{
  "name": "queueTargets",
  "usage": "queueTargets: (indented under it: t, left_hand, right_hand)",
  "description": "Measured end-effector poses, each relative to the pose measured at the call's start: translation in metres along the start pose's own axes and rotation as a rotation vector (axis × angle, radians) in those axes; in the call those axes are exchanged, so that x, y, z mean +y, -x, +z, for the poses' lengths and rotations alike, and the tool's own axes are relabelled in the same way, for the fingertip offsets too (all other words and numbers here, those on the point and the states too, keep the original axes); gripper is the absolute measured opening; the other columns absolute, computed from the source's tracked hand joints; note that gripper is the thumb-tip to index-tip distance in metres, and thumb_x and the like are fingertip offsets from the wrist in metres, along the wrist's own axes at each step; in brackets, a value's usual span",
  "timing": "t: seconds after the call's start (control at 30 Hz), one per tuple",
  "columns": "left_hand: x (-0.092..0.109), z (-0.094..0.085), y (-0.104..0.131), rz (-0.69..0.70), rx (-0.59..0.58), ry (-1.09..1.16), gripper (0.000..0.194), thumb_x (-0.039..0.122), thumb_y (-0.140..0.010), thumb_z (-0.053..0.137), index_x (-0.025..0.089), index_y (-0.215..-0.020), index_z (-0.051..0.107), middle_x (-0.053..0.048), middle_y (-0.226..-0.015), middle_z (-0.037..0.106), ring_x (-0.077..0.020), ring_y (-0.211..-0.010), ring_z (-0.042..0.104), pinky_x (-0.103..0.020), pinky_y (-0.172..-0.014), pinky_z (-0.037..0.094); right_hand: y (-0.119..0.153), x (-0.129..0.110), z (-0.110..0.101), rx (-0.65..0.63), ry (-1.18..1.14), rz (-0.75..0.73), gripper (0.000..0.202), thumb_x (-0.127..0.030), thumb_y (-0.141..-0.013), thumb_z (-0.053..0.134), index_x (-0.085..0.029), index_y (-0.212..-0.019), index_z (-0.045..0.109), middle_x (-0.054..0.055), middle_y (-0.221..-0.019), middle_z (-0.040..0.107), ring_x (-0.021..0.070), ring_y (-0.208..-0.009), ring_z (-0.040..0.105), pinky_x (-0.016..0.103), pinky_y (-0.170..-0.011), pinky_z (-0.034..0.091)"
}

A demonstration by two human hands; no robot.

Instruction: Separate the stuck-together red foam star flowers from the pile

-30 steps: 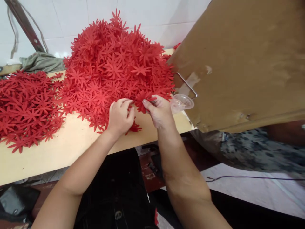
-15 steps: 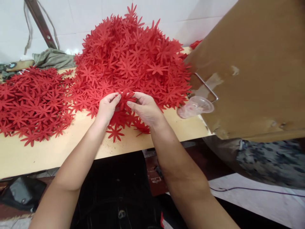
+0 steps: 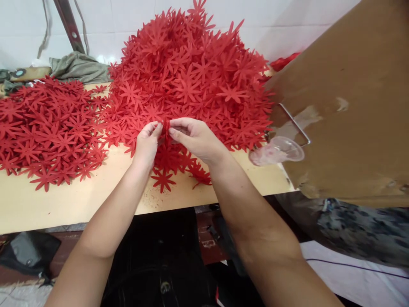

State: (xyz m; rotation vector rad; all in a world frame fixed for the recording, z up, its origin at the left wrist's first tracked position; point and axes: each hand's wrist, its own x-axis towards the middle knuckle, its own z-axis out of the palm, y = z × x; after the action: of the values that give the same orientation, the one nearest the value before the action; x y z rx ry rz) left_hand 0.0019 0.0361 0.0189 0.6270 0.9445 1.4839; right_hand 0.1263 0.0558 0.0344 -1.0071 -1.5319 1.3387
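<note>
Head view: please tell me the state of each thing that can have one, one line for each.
Left hand: fingertips pinched on a small red flower-shaped cutout.
Right hand: fingertips pinched on the same cutout.
Tall heap of red flower cutouts: piled high, behind the hands.
Flat spread of red flower cutouts: low layer on the pale wooden table.
Clear plastic cup: tipped on its side.
Brown cardboard sheet: tilted.

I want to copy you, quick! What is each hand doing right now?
Left hand: fingers pinched shut on a red flower cutout.
Right hand: fingers pinched shut on the same red flower cutout.
</note>
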Motion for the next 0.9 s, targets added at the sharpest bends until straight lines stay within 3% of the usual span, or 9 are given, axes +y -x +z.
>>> queueTargets:
  t: [0.17, 0.3, 0.43, 0.57, 0.7, 0.83, 0.9]
  left_hand:
    - [-0.001, -0.006, -0.002, 0.029, -0.015, 0.039, 0.011, 0.016, -0.083, 0.056, 0.017, -0.072, 0.054, 0.006, -0.068, 0.053, -0.0037, -0.060, 0.050, -0.016, -0.063, 0.042]
    - [-0.003, -0.009, -0.005, 0.037, 0.009, 0.002, 0.007, 0.019, -0.083, 0.057, 0.019, -0.076, 0.055, 0.005, -0.072, 0.057, -0.0062, -0.065, 0.054, -0.020, -0.070, 0.046]
    - [-0.002, -0.008, -0.004, 0.074, 0.032, -0.048, 0.008, 0.026, -0.085, 0.056, 0.021, -0.078, 0.055, 0.004, -0.075, 0.060, -0.0089, -0.073, 0.058, -0.024, -0.078, 0.048]
    - [0.002, -0.007, -0.002, 0.054, 0.107, -0.019, 0.014, 0.024, -0.085, 0.054, 0.020, -0.073, 0.049, 0.005, -0.062, 0.050, -0.0067, -0.056, 0.049, -0.022, -0.072, 0.050]
    - [0.006, -0.007, -0.003, 0.014, 0.168, 0.030, 0.018, 0.019, -0.087, 0.049, 0.020, -0.069, 0.043, 0.006, -0.063, 0.050, -0.0065, -0.056, 0.049, -0.021, -0.071, 0.049]
    - [0.007, -0.007, -0.003, 0.001, 0.196, 0.065, 0.017, 0.016, -0.087, 0.047, 0.020, -0.071, 0.043, 0.007, -0.063, 0.050, -0.0051, -0.052, 0.046, -0.019, -0.063, 0.045]
    - [0.007, -0.006, -0.003, -0.018, 0.204, 0.059, 0.015, 0.017, -0.088, 0.047, 0.020, -0.073, 0.045, 0.007, -0.063, 0.051, -0.0045, -0.050, 0.045, -0.018, -0.060, 0.043]
  right_hand:
    - [-0.001, -0.004, 0.006, -0.026, -0.025, 0.032, 0.046, -0.044, -0.055, 0.081, -0.016, -0.088, 0.066, 0.003, -0.087, 0.069, 0.0141, -0.081, 0.065, 0.031, -0.080, 0.056]
    - [-0.002, -0.005, 0.007, -0.032, -0.021, -0.007, 0.027, -0.030, -0.060, 0.079, -0.016, -0.081, 0.069, 0.002, -0.081, 0.069, 0.0143, -0.078, 0.064, 0.031, -0.076, 0.055]
    - [-0.005, -0.006, 0.002, -0.004, 0.015, -0.009, 0.006, -0.020, -0.067, 0.072, -0.016, -0.067, 0.067, 0.000, -0.064, 0.064, 0.0115, -0.061, 0.059, 0.028, -0.060, 0.053]
    - [-0.006, -0.006, -0.004, 0.065, -0.026, 0.015, 0.014, -0.021, -0.062, 0.076, -0.017, -0.063, 0.063, -0.002, -0.061, 0.062, 0.0077, -0.054, 0.054, 0.023, -0.051, 0.050]
    - [-0.009, -0.005, -0.009, 0.099, -0.110, 0.063, 0.030, -0.031, -0.052, 0.084, -0.018, -0.067, 0.062, -0.003, -0.062, 0.062, 0.0063, -0.052, 0.054, 0.021, -0.047, 0.050]
    - [-0.014, -0.005, -0.013, 0.040, -0.127, 0.084, 0.043, -0.030, -0.041, 0.088, -0.017, -0.073, 0.063, -0.002, -0.069, 0.065, 0.0077, -0.058, 0.057, 0.022, -0.051, 0.053]
    - [-0.016, -0.005, -0.015, 0.002, -0.115, 0.071, 0.043, -0.033, -0.042, 0.088, -0.017, -0.073, 0.063, -0.002, -0.068, 0.065, 0.0080, -0.057, 0.057, 0.023, -0.051, 0.052]
